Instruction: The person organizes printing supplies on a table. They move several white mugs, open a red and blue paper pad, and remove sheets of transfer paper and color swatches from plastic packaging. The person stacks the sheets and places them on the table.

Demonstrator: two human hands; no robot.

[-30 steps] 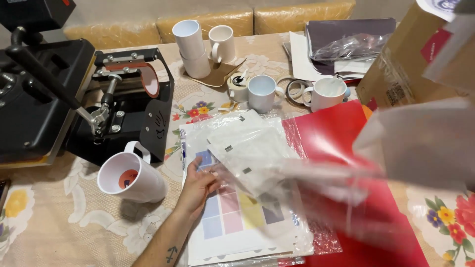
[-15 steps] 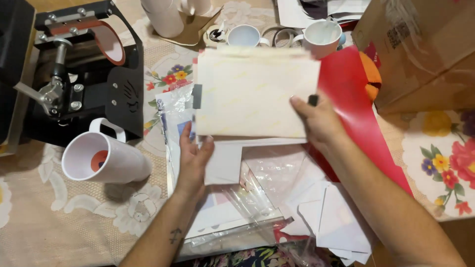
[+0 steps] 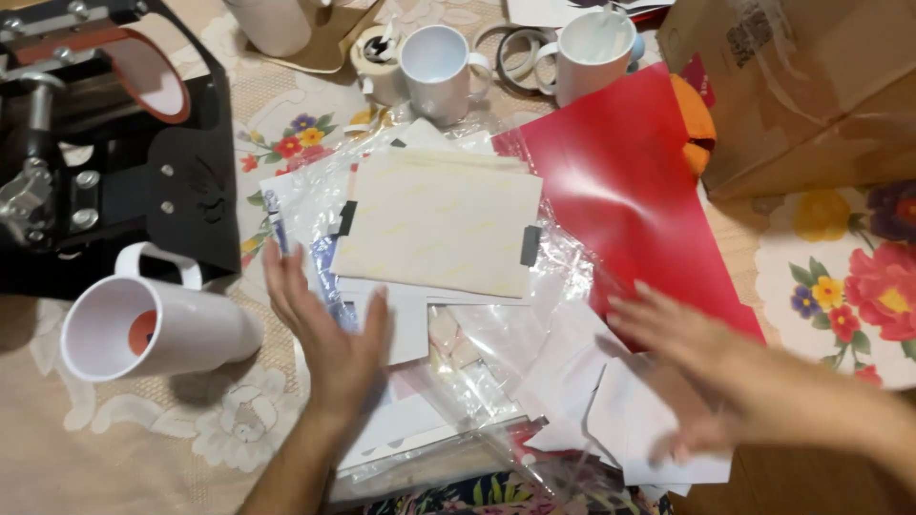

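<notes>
Now both hands lie flat and released: left hand on clear plastic sleeves, right hand over white paper scraps, holding nothing.

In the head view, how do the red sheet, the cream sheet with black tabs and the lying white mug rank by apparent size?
1. red sheet
2. cream sheet, somewhat smaller
3. lying white mug, clearly smallest

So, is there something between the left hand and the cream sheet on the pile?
Nothing visible. The left hand lies flat on white papers, just below the cream sheet; only bare paper separates them.
</notes>
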